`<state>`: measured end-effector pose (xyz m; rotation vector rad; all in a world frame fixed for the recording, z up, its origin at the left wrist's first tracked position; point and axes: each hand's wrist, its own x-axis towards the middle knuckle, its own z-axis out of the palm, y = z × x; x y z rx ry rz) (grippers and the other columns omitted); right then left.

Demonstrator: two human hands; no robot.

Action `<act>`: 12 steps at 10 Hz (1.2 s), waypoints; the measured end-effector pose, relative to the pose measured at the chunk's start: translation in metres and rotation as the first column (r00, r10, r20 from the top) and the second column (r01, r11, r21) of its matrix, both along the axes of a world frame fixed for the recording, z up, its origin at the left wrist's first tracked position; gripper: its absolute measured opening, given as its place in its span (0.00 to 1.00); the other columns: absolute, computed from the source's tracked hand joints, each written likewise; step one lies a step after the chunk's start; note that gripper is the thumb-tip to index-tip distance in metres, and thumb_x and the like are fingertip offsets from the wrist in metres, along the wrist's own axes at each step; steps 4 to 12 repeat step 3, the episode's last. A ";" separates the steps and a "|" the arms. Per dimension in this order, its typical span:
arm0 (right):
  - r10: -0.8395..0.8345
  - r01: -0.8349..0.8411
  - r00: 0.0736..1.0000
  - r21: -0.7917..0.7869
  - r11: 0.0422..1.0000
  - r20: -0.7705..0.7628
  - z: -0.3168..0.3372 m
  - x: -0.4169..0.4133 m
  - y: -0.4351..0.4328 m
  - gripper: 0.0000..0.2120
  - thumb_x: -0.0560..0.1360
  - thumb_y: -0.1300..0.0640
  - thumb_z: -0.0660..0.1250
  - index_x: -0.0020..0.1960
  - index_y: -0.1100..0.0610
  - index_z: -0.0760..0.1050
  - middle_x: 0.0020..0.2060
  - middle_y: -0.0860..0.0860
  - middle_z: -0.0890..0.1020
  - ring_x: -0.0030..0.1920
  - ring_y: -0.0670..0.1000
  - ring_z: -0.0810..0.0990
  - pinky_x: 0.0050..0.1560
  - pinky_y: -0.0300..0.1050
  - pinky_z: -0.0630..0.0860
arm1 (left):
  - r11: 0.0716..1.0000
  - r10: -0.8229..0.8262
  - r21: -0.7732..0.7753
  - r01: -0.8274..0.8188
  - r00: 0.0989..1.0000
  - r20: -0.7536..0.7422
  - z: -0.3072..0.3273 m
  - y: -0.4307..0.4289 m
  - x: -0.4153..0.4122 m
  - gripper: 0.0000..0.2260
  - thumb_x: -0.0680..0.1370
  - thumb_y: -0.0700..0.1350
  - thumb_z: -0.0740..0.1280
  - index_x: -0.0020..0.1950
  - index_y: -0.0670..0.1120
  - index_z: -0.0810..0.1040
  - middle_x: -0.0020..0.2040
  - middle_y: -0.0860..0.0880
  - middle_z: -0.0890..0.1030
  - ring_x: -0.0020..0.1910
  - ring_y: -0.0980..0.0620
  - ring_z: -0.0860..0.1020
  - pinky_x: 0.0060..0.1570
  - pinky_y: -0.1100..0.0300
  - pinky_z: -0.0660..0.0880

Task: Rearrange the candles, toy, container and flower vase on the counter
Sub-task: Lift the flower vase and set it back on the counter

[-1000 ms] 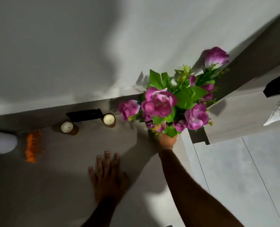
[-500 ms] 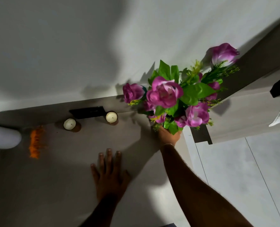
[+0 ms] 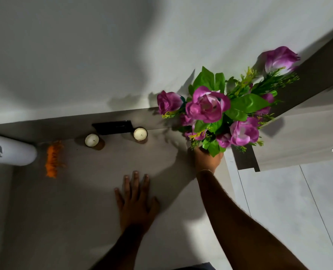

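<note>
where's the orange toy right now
In the head view the orange toy lies on the left of the counter, just right of the white container and left of the nearer candle.

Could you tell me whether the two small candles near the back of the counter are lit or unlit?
Unlit. The left candle and right candle each show pale wax and a dark wick, with no flame or glow.
</note>
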<state>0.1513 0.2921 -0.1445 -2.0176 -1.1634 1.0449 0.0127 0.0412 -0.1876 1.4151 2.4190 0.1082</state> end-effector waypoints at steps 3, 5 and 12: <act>0.446 -0.475 0.818 -0.010 0.880 0.364 0.030 -0.023 -0.093 0.35 0.74 0.47 0.71 0.77 0.58 0.69 0.76 0.58 0.72 0.75 0.63 0.71 0.72 0.55 0.71 | 0.996 0.010 -0.092 0.001 0.992 0.123 0.043 0.002 -0.011 0.38 0.78 0.69 0.44 0.87 0.59 0.45 0.87 0.52 0.38 0.88 0.45 0.41 0.84 0.37 0.41; 0.446 -0.475 0.818 -0.010 0.880 0.364 0.030 -0.023 -0.093 0.35 0.74 0.47 0.71 0.77 0.58 0.69 0.76 0.58 0.72 0.75 0.63 0.71 0.72 0.55 0.71 | 0.996 0.010 -0.092 0.001 0.992 0.123 0.043 0.002 -0.011 0.38 0.78 0.69 0.44 0.87 0.59 0.45 0.87 0.52 0.38 0.88 0.45 0.41 0.84 0.37 0.41; 0.446 -0.475 0.818 -0.010 0.880 0.364 0.030 -0.023 -0.093 0.35 0.74 0.47 0.71 0.77 0.58 0.69 0.76 0.58 0.72 0.75 0.63 0.71 0.72 0.55 0.71 | 0.996 0.010 -0.092 0.001 0.992 0.123 0.043 0.002 -0.011 0.38 0.78 0.69 0.44 0.87 0.59 0.45 0.87 0.52 0.38 0.88 0.45 0.41 0.84 0.37 0.41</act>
